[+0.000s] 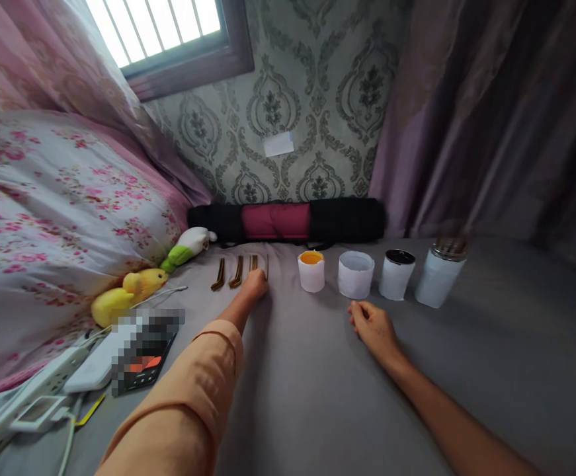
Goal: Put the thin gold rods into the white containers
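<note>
My left hand [255,283] is closed over the near end of the third bundle of thin brown sticks [253,262] on the grey sheet. Beside its fingers a single thin brown stick [267,266] points up and away; what the fingers grip is hidden. Two similar bent-ended bundles, one at the far left [219,274] and another [237,272], lie left of the hand. My right hand [373,327] rests on the sheet with curled fingers and nothing visible in them. Just beyond it stands a wide white-wrapped container [356,281].
More white-wrapped containers stand in the row: one orange inside [312,276], one dark inside [395,281], a taller one [439,283] with blurred sticks. Behind lies a black-and-maroon roll [278,221]. Left are plush toys [114,305], a power strip [24,400] and a partly blurred-out phone [153,370].
</note>
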Tool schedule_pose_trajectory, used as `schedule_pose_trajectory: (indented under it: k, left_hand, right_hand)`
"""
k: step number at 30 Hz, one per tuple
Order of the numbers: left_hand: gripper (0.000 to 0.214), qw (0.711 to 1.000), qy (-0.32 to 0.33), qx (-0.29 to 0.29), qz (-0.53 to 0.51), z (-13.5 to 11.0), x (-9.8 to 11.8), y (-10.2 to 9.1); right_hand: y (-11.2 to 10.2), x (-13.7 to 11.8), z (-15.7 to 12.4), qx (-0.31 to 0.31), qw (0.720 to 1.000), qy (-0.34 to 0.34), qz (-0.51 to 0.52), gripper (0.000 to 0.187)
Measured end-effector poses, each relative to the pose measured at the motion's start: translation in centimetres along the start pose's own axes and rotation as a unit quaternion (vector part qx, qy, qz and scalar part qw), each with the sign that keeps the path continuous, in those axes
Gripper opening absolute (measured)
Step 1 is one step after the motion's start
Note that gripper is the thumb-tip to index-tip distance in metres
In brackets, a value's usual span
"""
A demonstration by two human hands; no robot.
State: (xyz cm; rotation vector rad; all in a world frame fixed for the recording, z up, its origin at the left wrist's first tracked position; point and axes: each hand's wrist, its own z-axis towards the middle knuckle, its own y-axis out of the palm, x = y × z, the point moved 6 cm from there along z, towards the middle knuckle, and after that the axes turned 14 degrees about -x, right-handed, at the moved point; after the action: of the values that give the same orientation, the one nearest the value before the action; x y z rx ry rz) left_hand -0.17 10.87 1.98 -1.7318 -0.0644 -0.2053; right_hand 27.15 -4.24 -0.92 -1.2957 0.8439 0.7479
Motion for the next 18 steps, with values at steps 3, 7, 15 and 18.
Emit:
schedule_pose_trajectory:
  k: [3,7,15,18]
  left_hand:
    - [0.023,1.0,-0.006,0.002,-0.006,0.08,-0.11,0.06]
    - [0.023,1.0,-0.013,0.003,-0.016,0.08,-0.17,0.05]
    - [0.022,0.998,-0.019,0.005,-0.054,0.05,-0.39,-0.07]
    - [0.021,0.997,-0.017,0.004,-0.077,0.07,-0.48,-0.14]
  right_hand:
    - [0.0,-0.09,0.0,-0.001,1.0,0.0,0.001,0.039]
    - [-0.02,-0.15,-0.02,0.0,1.0,-0.001,-0.001,0.039]
    - [-0.03,-0.11,0.03,0.002,1.0,-0.007,-0.003,0.04]
    - [-0.08,-0.22,-0.02,0.002,1.0,-0.007,0.0,0.04]
